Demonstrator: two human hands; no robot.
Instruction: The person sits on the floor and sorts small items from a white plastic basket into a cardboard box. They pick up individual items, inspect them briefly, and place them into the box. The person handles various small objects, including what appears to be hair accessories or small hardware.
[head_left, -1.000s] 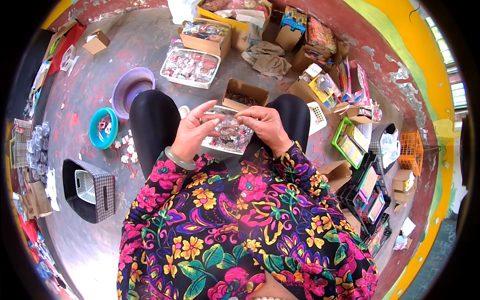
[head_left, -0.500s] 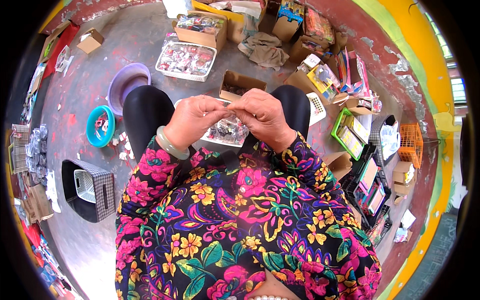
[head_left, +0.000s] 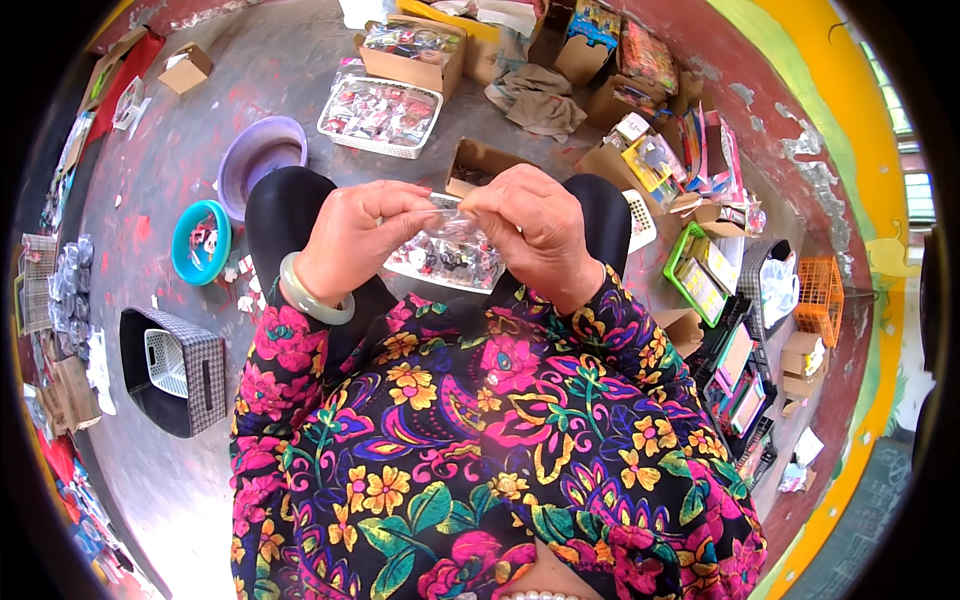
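Observation:
Between my two hands is a small clear plastic bag (head_left: 448, 219), stretched at about knee height. My left hand (head_left: 358, 238), with a pale bangle (head_left: 312, 292) at its wrist, pinches one side of it. My right hand (head_left: 538, 232) pinches the other side between thumb and bent fingers. Whether anything is inside the bag I cannot make out. Just below and behind the hands, between my knees, a white basket (head_left: 428, 275) holds small dark and red pieces in clear wrapping; the hands partly hide it.
Ahead stand an open cardboard box (head_left: 470, 162) and a white basket (head_left: 390, 150) of packed items. Left are a purple basin (head_left: 230, 190), a turquoise basin (head_left: 179, 250) and a checked storage bin (head_left: 208, 385). A green crate (head_left: 677, 250) and an orange crate (head_left: 820, 300) stand right.
My hands have moved apart slightly, mainly the left one going left. The clear bag now shows stretched between them. The view has shifted a little.

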